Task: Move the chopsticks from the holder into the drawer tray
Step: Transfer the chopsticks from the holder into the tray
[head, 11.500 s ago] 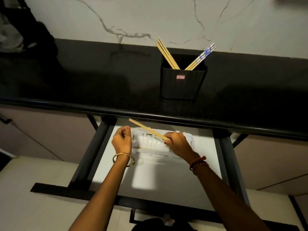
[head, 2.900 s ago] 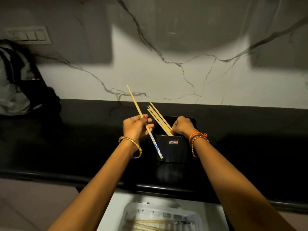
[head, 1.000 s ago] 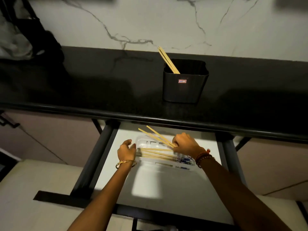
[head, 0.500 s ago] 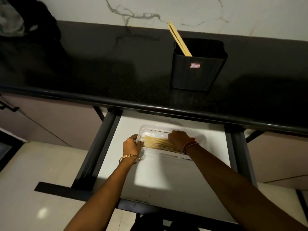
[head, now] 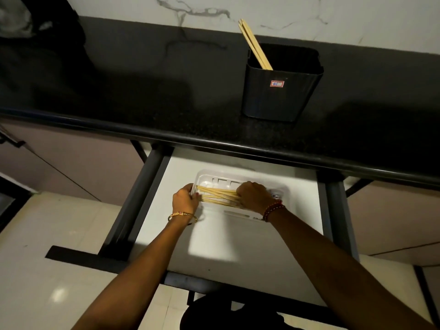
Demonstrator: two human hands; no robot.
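Observation:
A black holder [head: 281, 91] stands on the dark counter with a few wooden chopsticks [head: 253, 42] leaning at its left corner. Below, the white drawer [head: 214, 253] is pulled out and holds a clear plastic tray [head: 214, 178]. Several wooden chopsticks [head: 217, 197] lie across the tray. My right hand [head: 254, 195] rests on their right ends, fingers closed over the bundle. My left hand [head: 184, 201] grips the tray's left rim, by the chopsticks' left tips.
The black counter edge [head: 166, 136] overhangs the back of the drawer. Dark drawer rails run on the left [head: 135, 206] and right [head: 338, 210]. A dark bag [head: 35, 32] sits far left on the counter. Pale floor tiles [head: 47, 282] lie below.
Since a second ago my right hand has lowered the raised chopsticks flat into the tray with the others. My left hand has closed on the tray's left end.

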